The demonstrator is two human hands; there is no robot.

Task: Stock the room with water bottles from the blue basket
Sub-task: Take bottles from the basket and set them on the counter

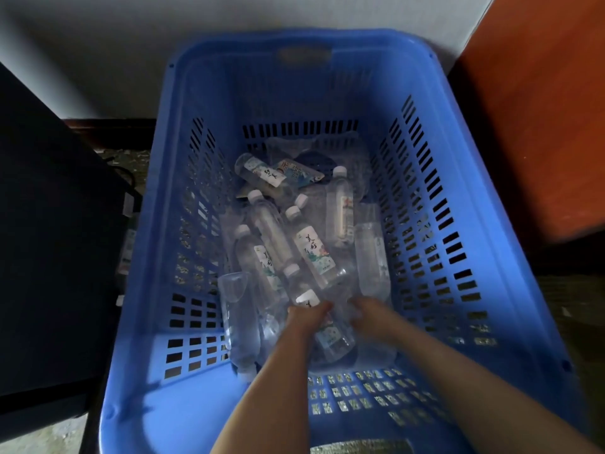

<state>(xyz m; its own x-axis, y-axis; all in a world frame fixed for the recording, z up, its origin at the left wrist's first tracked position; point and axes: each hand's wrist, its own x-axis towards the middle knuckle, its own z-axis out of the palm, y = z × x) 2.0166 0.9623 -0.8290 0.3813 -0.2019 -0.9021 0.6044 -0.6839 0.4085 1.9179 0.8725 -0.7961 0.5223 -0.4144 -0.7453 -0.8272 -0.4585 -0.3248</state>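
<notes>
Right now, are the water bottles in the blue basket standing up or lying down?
Lying down. The water bottles lie on their sides in a jumble on the blue basket's floor, white caps pointing different ways.

Blue basket (147, 322) on speckled floor (49, 434)

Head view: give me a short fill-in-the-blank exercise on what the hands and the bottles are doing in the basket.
1. The bottles lie loose inside a ____ basket.
2. The caps on the bottles are ____.
3. The left hand and the right hand both reach ____ the basket.
4. The basket's side walls are pierced with ____.

Missing words: blue; white; into; slots
</notes>
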